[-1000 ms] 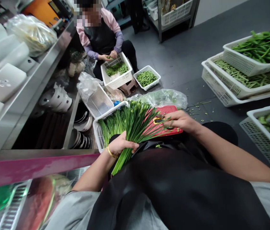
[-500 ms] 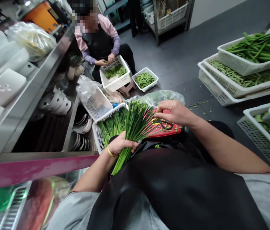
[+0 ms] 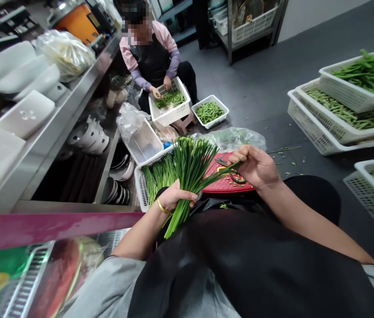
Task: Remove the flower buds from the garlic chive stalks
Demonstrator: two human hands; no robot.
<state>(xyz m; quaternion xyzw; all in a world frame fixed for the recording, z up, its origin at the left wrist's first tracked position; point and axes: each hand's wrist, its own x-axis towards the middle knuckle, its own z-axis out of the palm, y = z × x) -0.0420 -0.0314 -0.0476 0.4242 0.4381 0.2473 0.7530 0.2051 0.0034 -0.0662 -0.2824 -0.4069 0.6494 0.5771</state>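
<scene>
My left hand (image 3: 177, 196) is wrapped round the lower part of a thick bunch of flowering chives (image 3: 195, 163), with the stem ends pointing toward my apron. To the right, my right hand (image 3: 256, 165) is closed in a pinch on the tips of a few chive stems pulled out sideways from the bunch. Below these stems lies a red board (image 3: 218, 183) sprinkled with green trimmings. A pair of scissors (image 3: 236, 177) with black handles rests on it, partly hidden by the stems. Left of the bunch, a white basket (image 3: 142, 187) holds more chives.
A co-worker (image 3: 150, 57) sits ahead with a basket of greens (image 3: 169, 115). Beside it stands a basket of cut green beans (image 3: 211, 126). Stacked vegetable baskets (image 3: 336, 95) are at right. A steel shelf (image 3: 74, 119) with white dishes runs along the left.
My right hand has moved right and slightly down, drawing a few chive stems out sideways from the bunch. The view has shifted a little. The co-worker's hands have moved apart over the basket.
</scene>
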